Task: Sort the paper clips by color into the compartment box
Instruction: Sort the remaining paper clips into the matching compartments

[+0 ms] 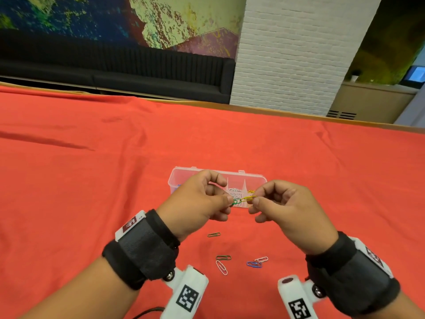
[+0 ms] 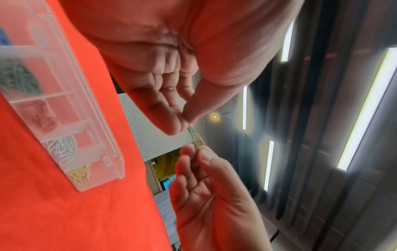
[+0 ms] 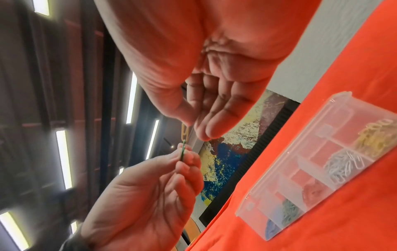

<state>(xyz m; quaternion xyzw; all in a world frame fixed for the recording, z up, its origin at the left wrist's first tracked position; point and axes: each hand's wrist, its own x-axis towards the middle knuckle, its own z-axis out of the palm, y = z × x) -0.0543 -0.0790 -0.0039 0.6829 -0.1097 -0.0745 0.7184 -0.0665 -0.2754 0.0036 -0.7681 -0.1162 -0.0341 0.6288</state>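
Above the red tablecloth (image 1: 92, 180), seen from the head camera, both hands are raised in front of the clear plastic compartment box (image 1: 181, 178). The left hand (image 1: 197, 203) pinches a small green wire paper clip (image 1: 235, 202) between thumb and forefinger, and the right hand (image 1: 285, 208) pinches a yellow wire paper clip (image 1: 247, 199) the same way. The two clips are hooked together, held in the air between the hands. Loose clips lie on the cloth nearer the person: two dark green ones, a white one, and a white and blue cluster (image 1: 256, 262).

From the left wrist camera, thumb and forefinger of the left hand press together on the far end of the green clip, the yellow clip hangs linked to it, and the right fingertips (image 2: 189, 152) grip its other end. The box lies just beside on the cloth, with green, red, white and yellow clips in separate compartments.

From the right wrist camera, the pinch shows again, the green clip edge-on in the left fingertips. A blue pile sits in the end compartment.

These clips look very light, thin and springy, with a smooth coating that probably slips easily. Holding each by its outer loop, flat between the pads, should let the wires slide apart without bending.
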